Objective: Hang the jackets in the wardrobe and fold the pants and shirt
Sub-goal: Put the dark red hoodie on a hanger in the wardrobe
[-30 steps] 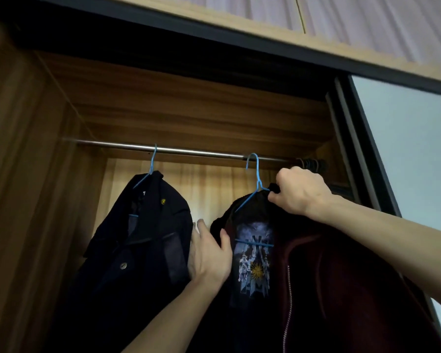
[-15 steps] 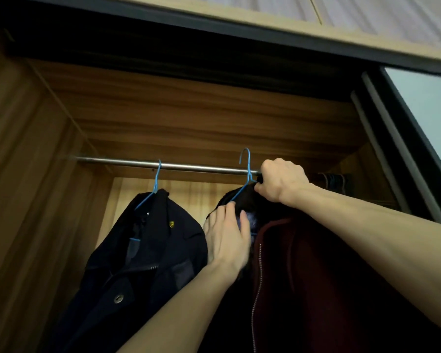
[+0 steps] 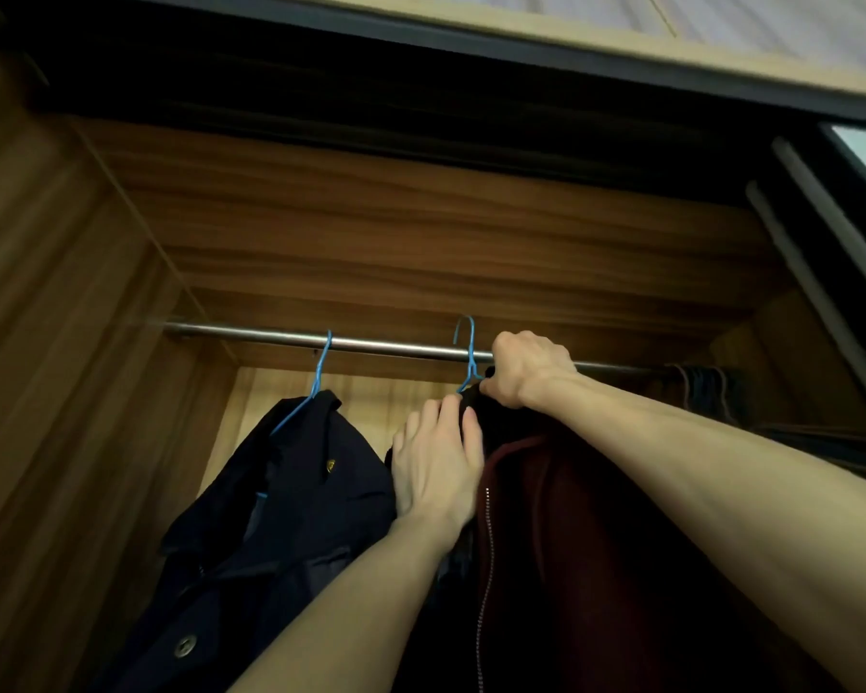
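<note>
**Head view: second jacket's hook reaches the rail**

Head camera looks up into the wardrobe (image 3: 421,232), and the change from a second ago is plain: the blue hanger (image 3: 468,352) carrying the maroon jacket (image 3: 571,542) has been lifted from below the rail (image 3: 396,346) until its hook stands above the bar — raised high enough to catch, though I cannot tell whether it is seated yet. The left hand (image 3: 438,467) has slid up too, from the printed lining to the collar area.

By my reckoning that puts the second jacket at the point of being hung; the dark navy jacket (image 3: 291,492) is already on its own blue hanger just to the left, while the pants and shirt are not in sight.

The right hand (image 3: 526,370) is clenched round the dark fabric at the hanger's neck, directly under the rail. The left hand's fingers (image 3: 446,417) lie fairly straight, pressed flat against the jacket just below the hook — touching, not gripping.
</note>
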{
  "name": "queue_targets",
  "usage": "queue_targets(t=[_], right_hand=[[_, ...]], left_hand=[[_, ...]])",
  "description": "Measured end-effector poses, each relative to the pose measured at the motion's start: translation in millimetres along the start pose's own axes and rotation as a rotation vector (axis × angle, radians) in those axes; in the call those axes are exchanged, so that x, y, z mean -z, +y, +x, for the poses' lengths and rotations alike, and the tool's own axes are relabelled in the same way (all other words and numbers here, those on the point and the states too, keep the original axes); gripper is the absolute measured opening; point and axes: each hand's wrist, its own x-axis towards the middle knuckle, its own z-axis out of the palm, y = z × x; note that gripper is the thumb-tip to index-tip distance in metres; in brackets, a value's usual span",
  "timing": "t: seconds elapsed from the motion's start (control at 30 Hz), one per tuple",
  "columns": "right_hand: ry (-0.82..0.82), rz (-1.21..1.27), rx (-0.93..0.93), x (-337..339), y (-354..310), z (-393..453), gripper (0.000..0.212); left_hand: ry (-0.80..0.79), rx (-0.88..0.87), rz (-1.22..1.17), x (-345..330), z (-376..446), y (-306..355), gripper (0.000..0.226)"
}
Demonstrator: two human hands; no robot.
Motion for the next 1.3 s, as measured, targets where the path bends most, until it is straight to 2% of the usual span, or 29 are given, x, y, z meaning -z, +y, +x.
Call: queue_targets(t=[0.4, 0.8, 0.93, 1.13, 1.3], right_hand=[[-0.051, -0.001, -0.016, -29, -8, -30, 0.032], [-0.034, 0.019, -0.082, -26, -64, -40, 0.019], [-0.049, 0.055, -0.147, -27, -61, -44, 0.026], [-0.216, 0.178, -0.176, -9, -55, -46, 0.051], [-0.315, 0.231, -0.146, 19, -54, -66, 0.048]], left_hand=[[-0.038, -0.120, -0.041, 11, -13, -17, 0.033], [-0.048, -0.103, 0.011, 60, -19, -45, 0.030], [-0.076, -0.136, 0.013, 65, -26, -51, 0.031], [-0.115, -0.151, -0.046, 69, -40, -53, 0.032], [-0.121, -0.160, -0.131, 83, -49, -52, 0.034]])
